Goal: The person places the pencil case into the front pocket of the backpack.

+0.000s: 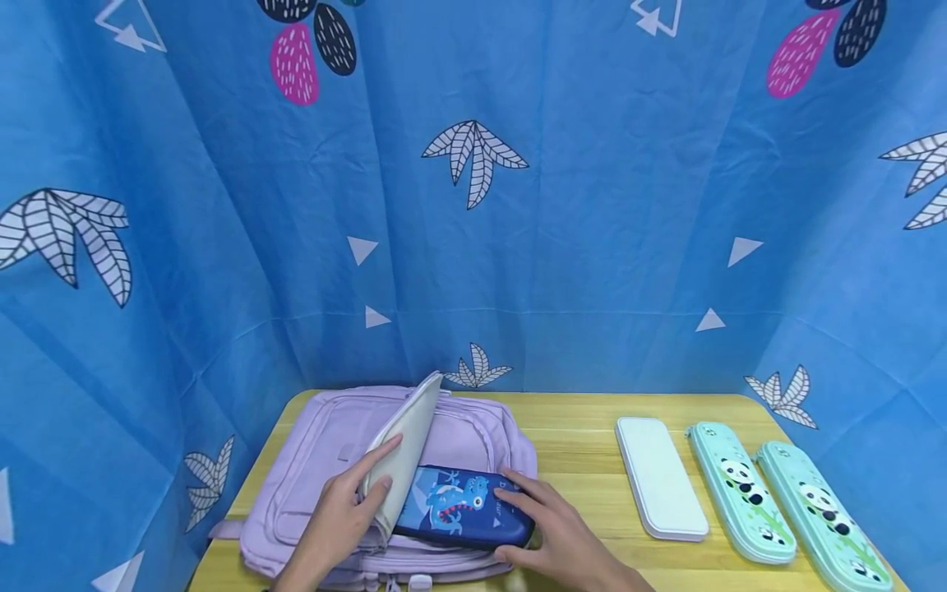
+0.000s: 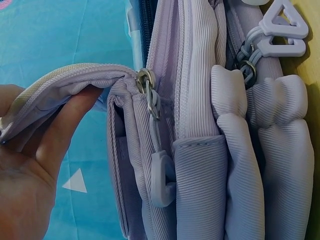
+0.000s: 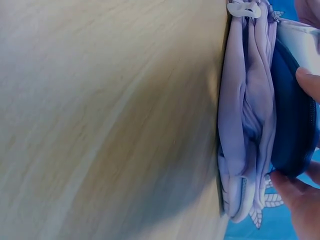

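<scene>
A lilac backpack [image 1: 333,432] lies flat on the table, its front pocket unzipped. My left hand [image 1: 344,506] pinches the pocket's flap [image 1: 416,440] and holds it up, pale lining facing right. In the left wrist view the thumb and fingers sit on either side of the flap [image 2: 75,77], beside a metal zipper pull [image 2: 146,82]. A dark blue dinosaur pencil case [image 1: 459,503] lies at the pocket opening, its left end overlapped by the flap. My right hand [image 1: 551,526] grips its right end, thumb at the near edge and fingers over the top.
To the right on the wooden table [image 1: 577,460] lie a white case [image 1: 661,477] and two mint-green panda pencil cases [image 1: 742,493], [image 1: 824,514], side by side. A blue patterned curtain [image 1: 592,247] hangs behind and at both sides of the table.
</scene>
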`<action>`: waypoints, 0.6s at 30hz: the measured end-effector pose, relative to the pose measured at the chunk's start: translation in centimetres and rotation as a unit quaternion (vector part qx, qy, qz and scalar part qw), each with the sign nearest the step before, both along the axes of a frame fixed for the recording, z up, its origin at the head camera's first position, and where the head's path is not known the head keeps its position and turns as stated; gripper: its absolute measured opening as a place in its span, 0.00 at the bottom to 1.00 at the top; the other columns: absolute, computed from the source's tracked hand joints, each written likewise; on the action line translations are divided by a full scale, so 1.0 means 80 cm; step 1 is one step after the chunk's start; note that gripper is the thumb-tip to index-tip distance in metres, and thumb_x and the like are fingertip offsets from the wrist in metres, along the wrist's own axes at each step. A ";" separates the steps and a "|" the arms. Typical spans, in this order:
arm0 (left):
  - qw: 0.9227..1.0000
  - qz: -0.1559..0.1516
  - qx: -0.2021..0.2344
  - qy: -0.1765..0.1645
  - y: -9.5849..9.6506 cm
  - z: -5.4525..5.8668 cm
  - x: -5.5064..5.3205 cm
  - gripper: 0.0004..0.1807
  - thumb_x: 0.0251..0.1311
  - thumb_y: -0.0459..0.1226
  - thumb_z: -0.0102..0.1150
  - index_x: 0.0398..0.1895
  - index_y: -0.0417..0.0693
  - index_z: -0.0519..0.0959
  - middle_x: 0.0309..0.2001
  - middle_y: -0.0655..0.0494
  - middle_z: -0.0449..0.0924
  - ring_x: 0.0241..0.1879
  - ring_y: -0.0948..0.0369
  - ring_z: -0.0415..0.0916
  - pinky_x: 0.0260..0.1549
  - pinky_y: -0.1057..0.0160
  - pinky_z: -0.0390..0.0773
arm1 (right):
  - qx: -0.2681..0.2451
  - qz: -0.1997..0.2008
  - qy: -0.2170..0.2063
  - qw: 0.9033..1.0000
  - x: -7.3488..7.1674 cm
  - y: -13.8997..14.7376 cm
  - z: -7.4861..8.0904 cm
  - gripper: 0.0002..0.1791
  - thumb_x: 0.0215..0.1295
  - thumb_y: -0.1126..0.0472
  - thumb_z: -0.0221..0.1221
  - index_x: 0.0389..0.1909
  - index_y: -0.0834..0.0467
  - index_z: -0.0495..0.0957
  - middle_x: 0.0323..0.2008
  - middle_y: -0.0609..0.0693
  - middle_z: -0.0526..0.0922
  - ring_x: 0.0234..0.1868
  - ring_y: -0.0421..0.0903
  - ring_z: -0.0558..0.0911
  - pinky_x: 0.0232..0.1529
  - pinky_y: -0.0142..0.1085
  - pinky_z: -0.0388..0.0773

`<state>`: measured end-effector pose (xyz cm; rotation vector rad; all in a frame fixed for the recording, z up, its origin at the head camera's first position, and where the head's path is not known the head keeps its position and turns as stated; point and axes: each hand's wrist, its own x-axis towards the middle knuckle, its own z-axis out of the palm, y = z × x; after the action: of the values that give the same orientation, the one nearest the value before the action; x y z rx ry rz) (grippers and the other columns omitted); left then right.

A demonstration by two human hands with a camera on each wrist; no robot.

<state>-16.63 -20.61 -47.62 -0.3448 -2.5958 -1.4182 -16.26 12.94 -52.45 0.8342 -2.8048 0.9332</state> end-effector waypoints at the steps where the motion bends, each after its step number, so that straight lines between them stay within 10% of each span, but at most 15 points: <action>1: 1.000 0.001 0.001 -0.002 0.000 0.000 0.000 0.31 0.79 0.34 0.61 0.79 0.72 0.74 0.77 0.57 0.76 0.79 0.51 0.69 0.75 0.41 0.71 | 0.001 -0.001 -0.009 1.000 0.000 -0.001 0.001 0.41 0.66 0.32 0.71 0.75 0.46 0.79 0.81 0.50 0.71 0.75 0.59 0.77 0.68 0.62 0.80; 18: 1.000 0.003 0.007 -0.014 0.001 0.000 0.000 0.31 0.79 0.33 0.60 0.79 0.71 0.74 0.78 0.55 0.75 0.80 0.49 0.68 0.76 0.40 0.70 | 0.017 -0.026 -0.013 0.999 0.003 -0.002 0.006 0.42 0.65 0.29 0.68 0.74 0.47 0.80 0.80 0.52 0.72 0.75 0.60 0.76 0.69 0.65 0.78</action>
<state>-16.61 -20.57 -47.62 -0.3170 -2.6049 -1.4495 -16.04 12.80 -52.01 0.7542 -2.8563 0.8980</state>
